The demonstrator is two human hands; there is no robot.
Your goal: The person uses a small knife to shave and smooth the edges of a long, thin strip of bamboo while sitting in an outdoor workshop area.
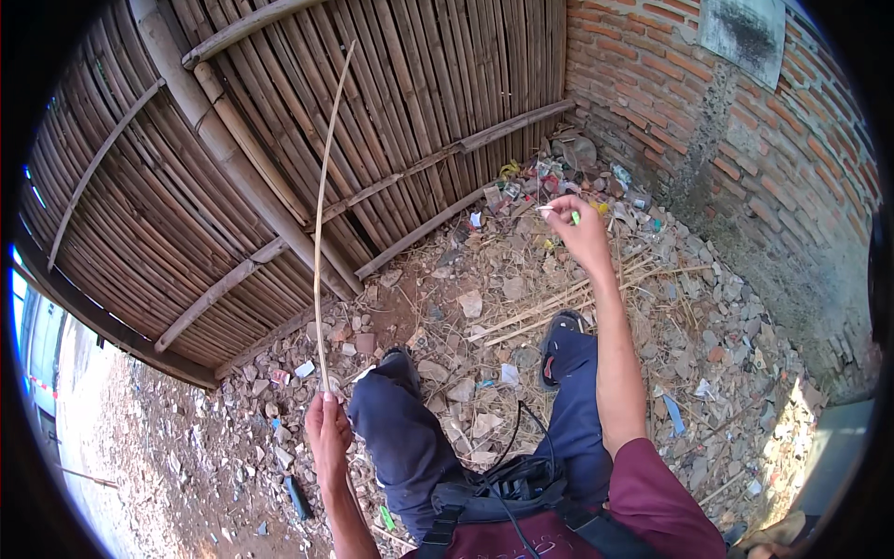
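My left hand [329, 430] is closed around the lower end of a long, thin bamboo strip [321, 233]. The strip rises in front of the bamboo wall, bending slightly to the right towards its tip. Further off to the right, my raised right hand [579, 231] pinches a small thing [575, 218] with a bright green part and a pale tip; its kind is too small to make out. Several more bamboo strips [568, 307] lie on the stony ground below my right hand, beside my right foot.
A bamboo-slat wall [438, 102] with thick poles stands ahead and to the left. At the right rises a brick wall [643, 84]. Stones and litter [466, 303] cover the ground, with a rubbish heap [568, 172] in the corner. A black cable [517, 433] hangs at my lap.
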